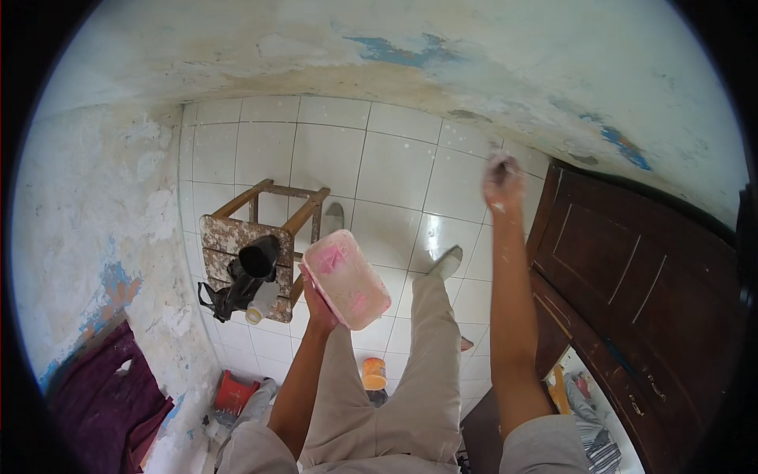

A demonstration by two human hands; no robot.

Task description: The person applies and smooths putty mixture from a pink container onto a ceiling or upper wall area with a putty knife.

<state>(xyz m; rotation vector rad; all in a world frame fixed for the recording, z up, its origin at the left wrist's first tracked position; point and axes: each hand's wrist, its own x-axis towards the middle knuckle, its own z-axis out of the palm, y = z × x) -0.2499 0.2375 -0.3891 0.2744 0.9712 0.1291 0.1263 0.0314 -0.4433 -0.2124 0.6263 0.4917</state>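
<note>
My left hand [317, 304] grips a shallow, rounded rectangular plastic tub [347, 276] by its left side. The inside of the tub is whitish with bright pink smears. Stretched forward, my right hand [504, 183] is near the foot of the peeling wall [521, 87]. Its fingers look curled, with a small pale and dark shape at their tip, too blurred to name. White specks mark that hand and wrist.
Left of the tub, a paint-spattered wooden stool [217, 237] carries a black cup-like container [259, 257], a black bag [229, 299] and a pale bottle [262, 304]. A dark wooden cabinet [600, 245] lies to the right. An orange tub [373, 373] stands on the tiled floor [391, 170].
</note>
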